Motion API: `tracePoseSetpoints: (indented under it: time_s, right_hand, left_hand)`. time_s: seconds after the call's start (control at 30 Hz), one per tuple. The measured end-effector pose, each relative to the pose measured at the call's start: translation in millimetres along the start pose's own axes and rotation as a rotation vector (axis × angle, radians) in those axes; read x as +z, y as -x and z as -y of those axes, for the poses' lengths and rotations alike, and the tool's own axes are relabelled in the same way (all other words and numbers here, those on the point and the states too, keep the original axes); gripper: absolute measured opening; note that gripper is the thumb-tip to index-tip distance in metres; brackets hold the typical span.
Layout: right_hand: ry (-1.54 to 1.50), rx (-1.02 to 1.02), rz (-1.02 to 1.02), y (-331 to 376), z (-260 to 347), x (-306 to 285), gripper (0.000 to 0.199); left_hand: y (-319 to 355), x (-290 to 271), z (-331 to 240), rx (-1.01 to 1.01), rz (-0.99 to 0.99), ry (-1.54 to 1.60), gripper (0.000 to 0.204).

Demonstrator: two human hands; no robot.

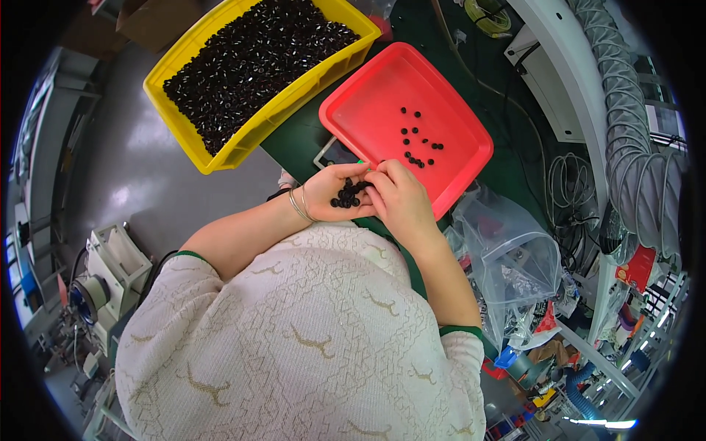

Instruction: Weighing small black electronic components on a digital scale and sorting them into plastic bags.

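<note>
My left hand [322, 192] is turned palm up, cupping several small black round parts [347, 195] that look like caps or rings. Over its fingers, my right hand [404, 203] has thumb and fingertips pinched together at the edge of that little pile; what lies between them is mostly hidden. Both hands are at the near left edge of a red tray [360, 110]. On the tray floor, several more black round parts [407, 142] lie scattered in a loose group. A bit of green shows just behind my left fingers.
A yellow bin [309, 90] heaped with shiny black parts [257, 59] stands left of the tray on the dark green table [294, 140]. To the right are a clear plastic bag [511, 253], coiled cables [570, 184] and a grey flexible duct [625, 125].
</note>
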State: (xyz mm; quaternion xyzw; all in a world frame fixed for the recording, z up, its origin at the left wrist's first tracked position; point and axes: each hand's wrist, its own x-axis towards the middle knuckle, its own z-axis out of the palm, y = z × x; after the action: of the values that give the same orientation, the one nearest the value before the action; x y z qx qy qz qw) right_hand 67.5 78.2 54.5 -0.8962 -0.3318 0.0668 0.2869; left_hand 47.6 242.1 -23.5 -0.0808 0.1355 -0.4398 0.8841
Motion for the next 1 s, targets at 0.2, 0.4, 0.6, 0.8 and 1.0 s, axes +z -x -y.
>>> tracePoseSetpoints:
  time_s: [0.2, 0.4, 0.6, 0.8, 1.0]
  right_hand:
    - [0.044, -0.057, -0.035, 1.8, -2.5, 2.4, 0.014]
    - [0.012, -0.025, -0.037, 0.7, -1.0, -2.8, 0.014]
    - [0.094, -0.050, -0.043, 0.6, -0.9, -1.1, 0.013]
    - [-0.062, -0.063, -0.165, -4.4, -17.1, -0.8, 0.013]
    - [-0.093, 0.286, -0.348, -11.2, -80.4, -0.4, 0.011]
  left_hand:
    - [-1.2, -2.4, -2.8, -0.031, -0.029, -0.021, 0.035]
    - [-2.8, -5.7, -4.2, -0.032, 0.057, 0.006, 0.036]
    - [-1.0, 3.1, -2.8, 0.035, -0.103, -0.030, 0.041]
    - [-2.8, -7.3, -6.4, 0.015, 0.075, 0.008, 0.043]
    - [0.3, 10.5, -4.6, 0.064, -0.067, -0.089, 0.052]
